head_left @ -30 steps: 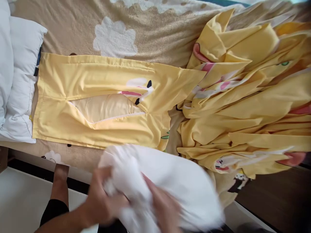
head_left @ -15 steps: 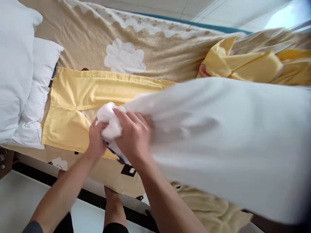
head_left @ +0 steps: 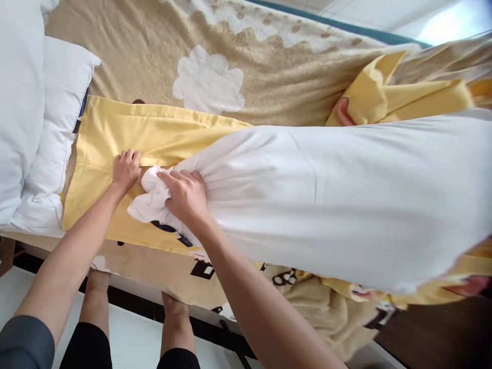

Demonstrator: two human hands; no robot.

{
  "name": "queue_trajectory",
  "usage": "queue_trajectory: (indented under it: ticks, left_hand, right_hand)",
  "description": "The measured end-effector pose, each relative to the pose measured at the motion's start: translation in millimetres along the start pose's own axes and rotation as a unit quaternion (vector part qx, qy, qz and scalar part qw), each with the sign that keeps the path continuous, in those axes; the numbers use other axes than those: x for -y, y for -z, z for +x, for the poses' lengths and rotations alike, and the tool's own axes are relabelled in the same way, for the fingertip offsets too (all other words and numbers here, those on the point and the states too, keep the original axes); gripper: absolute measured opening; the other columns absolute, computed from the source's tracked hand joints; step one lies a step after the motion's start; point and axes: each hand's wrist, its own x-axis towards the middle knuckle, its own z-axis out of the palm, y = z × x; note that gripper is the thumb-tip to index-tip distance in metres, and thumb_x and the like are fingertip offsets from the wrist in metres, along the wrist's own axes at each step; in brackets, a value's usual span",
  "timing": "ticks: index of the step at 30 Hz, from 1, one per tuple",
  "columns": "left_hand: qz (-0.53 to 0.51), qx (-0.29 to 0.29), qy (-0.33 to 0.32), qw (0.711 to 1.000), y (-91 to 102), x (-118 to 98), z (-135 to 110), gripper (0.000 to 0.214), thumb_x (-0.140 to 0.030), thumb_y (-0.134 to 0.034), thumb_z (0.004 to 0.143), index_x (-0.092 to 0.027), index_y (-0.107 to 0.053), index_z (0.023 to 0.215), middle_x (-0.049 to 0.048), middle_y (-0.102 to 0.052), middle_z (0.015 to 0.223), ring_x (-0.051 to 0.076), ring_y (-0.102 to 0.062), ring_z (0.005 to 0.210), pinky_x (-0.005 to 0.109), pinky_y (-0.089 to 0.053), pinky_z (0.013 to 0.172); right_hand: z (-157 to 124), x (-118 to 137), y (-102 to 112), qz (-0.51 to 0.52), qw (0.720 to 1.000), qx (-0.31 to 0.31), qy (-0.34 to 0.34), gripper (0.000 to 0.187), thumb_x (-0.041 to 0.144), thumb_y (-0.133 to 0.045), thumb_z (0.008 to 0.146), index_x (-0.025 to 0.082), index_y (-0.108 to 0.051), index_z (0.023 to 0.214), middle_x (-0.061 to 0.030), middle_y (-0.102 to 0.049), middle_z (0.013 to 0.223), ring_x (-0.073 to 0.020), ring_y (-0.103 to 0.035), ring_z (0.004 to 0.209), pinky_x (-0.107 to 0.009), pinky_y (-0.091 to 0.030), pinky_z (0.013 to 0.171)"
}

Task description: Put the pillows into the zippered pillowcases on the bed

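Observation:
My right hand (head_left: 186, 197) is closed around the bunched end of a long white cloth (head_left: 307, 184), and a wad of it pokes out to the left of my fist. From there the cloth fans out to the right across the bed. My left hand (head_left: 127, 169) has its fingers curled on the yellow cloth (head_left: 111, 133), at the edge of a gap in it. That yellow cloth lies spread flat and runs under the white one. Dark printed patches show below the bunched end.
White pillows (head_left: 71, 102) are stacked at the left end of the bed. A tan blanket (head_left: 126, 46) with cloud shapes covers the bed. More yellow fabric (head_left: 372, 97) lies rumpled at the back right. My legs stand at the bed's near side.
My left hand has let go of the white bundle and moved left and up onto the yellow cloth. My right hand, still holding the bundle, has shifted left, pulling the white cloth along.

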Motion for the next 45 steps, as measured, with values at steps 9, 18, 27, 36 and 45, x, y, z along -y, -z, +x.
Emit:
queue_trajectory:
  ticks: [9,18,27,36,45]
  left_hand:
    - [-0.125,-0.139,-0.008,0.982,35.1,-13.2,3.4,0.013,-0.008,-0.049,0.078,-0.021,-0.050,0.079,0.0036,-0.055,0.080,0.021,-0.056,0.087,0.035,-0.041,0.082]
    - [-0.046,-0.115,0.207,0.971,22.2,2.0,-53.9,0.022,-0.006,-0.051,0.075,-0.023,-0.049,0.089,0.0107,-0.060,0.101,0.030,-0.054,0.104,0.046,-0.039,0.090]
    - [-0.185,0.055,0.366,0.910,-6.2,-37.3,-137.9,0.023,-0.010,-0.056,0.072,-0.023,-0.038,0.075,0.0005,-0.055,0.076,0.024,-0.058,0.080,0.039,-0.039,0.079]
    - [-0.236,-0.230,0.193,0.924,14.2,-72.5,-127.8,0.032,0.004,-0.039,0.068,-0.026,-0.027,0.070,-0.0006,-0.039,0.071,0.018,-0.042,0.069,0.031,-0.036,0.068]
    - [-0.250,-0.101,0.254,0.929,-36.6,-66.1,-154.8,0.024,-0.004,-0.048,0.076,-0.025,-0.036,0.076,0.0035,-0.047,0.084,0.022,-0.051,0.084,0.033,-0.042,0.072]
  right_hand:
    - [43.3,13.7,2.2,0.030,0.999,0.040,-0.012,0.031,0.006,-0.046,0.084,0.016,-0.061,0.109,-0.0110,-0.069,0.103,-0.0262,-0.058,0.096,-0.036,-0.031,0.079]
    - [63.0,13.5,-10.5,-0.003,0.998,0.031,-0.054,0.031,0.006,-0.041,0.089,0.017,-0.057,0.113,-0.0127,-0.066,0.105,-0.0279,-0.055,0.101,-0.037,-0.030,0.083]
    - [64.9,14.1,-18.2,-0.026,0.999,-0.010,-0.046,0.030,0.004,-0.036,0.089,0.015,-0.059,0.105,-0.0139,-0.063,0.099,-0.0282,-0.051,0.095,-0.039,-0.030,0.083]
    - [30.4,36.3,-38.4,-0.058,0.996,-0.028,0.057,0.031,0.009,-0.034,0.090,0.011,-0.060,0.108,-0.0171,-0.060,0.104,-0.0291,-0.049,0.095,-0.040,-0.034,0.081]
    - [-0.1,-72.6,70.9,0.172,0.975,-0.026,0.137,0.047,0.029,-0.059,0.088,0.026,-0.058,0.135,-0.0079,-0.064,0.131,-0.0241,-0.057,0.123,-0.043,-0.038,0.106]
